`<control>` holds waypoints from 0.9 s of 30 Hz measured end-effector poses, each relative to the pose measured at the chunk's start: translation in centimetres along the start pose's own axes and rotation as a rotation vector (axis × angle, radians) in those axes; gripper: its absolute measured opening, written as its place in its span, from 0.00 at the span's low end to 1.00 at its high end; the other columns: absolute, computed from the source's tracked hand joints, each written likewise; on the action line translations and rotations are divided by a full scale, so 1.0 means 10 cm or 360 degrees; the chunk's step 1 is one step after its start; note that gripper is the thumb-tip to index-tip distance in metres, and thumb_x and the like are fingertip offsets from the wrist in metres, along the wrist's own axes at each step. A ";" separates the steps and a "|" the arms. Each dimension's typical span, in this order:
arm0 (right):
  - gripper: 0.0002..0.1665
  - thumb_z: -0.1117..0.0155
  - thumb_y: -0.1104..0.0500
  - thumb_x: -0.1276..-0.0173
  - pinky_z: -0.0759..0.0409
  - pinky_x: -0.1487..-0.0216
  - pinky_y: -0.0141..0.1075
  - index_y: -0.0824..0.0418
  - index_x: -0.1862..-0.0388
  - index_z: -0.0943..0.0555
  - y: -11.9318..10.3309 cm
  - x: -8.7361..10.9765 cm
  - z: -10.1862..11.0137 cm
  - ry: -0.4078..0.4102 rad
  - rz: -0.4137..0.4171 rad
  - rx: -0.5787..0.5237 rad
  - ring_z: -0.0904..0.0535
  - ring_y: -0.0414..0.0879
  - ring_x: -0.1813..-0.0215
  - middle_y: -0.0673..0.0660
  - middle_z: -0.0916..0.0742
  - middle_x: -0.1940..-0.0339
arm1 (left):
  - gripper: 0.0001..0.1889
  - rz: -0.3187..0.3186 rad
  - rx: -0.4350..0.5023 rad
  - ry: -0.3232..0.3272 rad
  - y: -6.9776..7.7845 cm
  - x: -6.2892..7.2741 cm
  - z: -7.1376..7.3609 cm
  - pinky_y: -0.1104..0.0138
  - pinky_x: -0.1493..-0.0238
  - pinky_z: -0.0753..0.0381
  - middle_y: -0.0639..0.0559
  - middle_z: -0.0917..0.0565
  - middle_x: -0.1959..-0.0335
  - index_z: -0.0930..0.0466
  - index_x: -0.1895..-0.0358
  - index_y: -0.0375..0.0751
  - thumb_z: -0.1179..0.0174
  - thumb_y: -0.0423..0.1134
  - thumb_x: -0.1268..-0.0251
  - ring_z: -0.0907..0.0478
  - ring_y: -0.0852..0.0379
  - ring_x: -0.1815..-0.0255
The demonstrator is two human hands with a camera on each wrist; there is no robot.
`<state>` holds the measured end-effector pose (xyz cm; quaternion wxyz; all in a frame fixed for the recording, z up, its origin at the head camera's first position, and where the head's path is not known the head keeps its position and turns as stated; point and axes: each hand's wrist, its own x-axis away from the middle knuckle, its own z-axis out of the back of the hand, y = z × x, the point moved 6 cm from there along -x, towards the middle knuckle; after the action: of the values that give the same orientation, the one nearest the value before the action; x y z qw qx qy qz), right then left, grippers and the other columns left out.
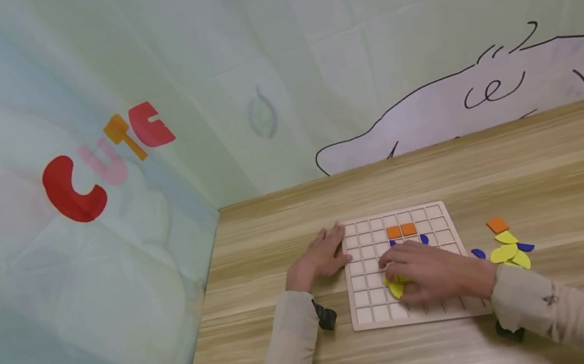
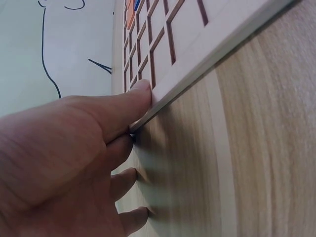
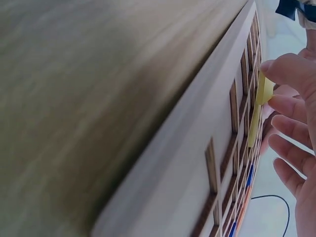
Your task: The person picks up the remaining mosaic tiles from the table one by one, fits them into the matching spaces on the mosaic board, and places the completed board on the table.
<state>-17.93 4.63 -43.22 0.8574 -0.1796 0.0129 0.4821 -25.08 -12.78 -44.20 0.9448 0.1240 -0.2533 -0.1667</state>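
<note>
Pinching above a gridded board [image 1: 365,314].
A yellow piece [image 3: 265,91] is gripped by the right hand's [image 1: 424,269] fingers; the left edge is touched by the left hand [image 1: 319,258], fingers outstretched.

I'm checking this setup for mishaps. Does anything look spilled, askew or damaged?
Nothing looks damaged or spilled. The one untidy spot is right of the grid board: loose pieces lie at mixed angles, some overlapping, unlike the two orange squares aligned on the board.
</note>
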 end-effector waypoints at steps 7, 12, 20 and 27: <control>0.15 0.34 0.47 0.39 0.30 0.34 0.47 0.49 0.54 0.21 -0.04 -0.02 -0.03 -0.0067 -0.0016 0.0004 0.28 0.45 0.38 0.49 0.21 0.41 | 0.37 0.0010 0.0012 -0.0002 0.00 0.00 0.00 0.54 0.23 0.57 0.56 0.59 0.21 0.60 0.22 0.48 0.52 0.51 0.26 0.65 0.48 0.21; 0.16 0.36 0.44 0.37 0.33 0.31 0.47 0.47 0.52 0.22 -0.03 -0.03 -0.07 -0.0163 -0.0075 0.0005 0.30 0.44 0.35 0.47 0.23 0.38 | 0.37 0.0006 0.0014 -0.0001 -0.01 0.00 0.00 0.53 0.23 0.56 0.55 0.59 0.21 0.60 0.22 0.48 0.52 0.51 0.27 0.65 0.48 0.21; 0.15 0.35 0.46 0.37 0.30 0.34 0.48 0.47 0.53 0.21 -0.05 -0.03 -0.05 -0.0076 0.0006 0.0051 0.29 0.46 0.37 0.49 0.22 0.40 | 0.37 -0.0009 -0.0004 0.0001 -0.01 -0.01 -0.01 0.54 0.23 0.57 0.55 0.60 0.21 0.61 0.22 0.48 0.53 0.51 0.26 0.65 0.47 0.21; 0.14 0.33 0.48 0.39 0.26 0.39 0.47 0.45 0.54 0.20 -0.06 0.00 -0.03 0.0018 0.0102 0.0090 0.27 0.45 0.41 0.49 0.21 0.43 | 0.37 -0.0011 -0.0014 0.0007 -0.02 -0.01 -0.02 0.54 0.23 0.57 0.55 0.60 0.21 0.61 0.22 0.48 0.53 0.51 0.26 0.65 0.47 0.21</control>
<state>-17.45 4.24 -43.34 0.8461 -0.1575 0.0373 0.5078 -25.16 -12.84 -44.44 0.9453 0.1213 -0.2500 -0.1709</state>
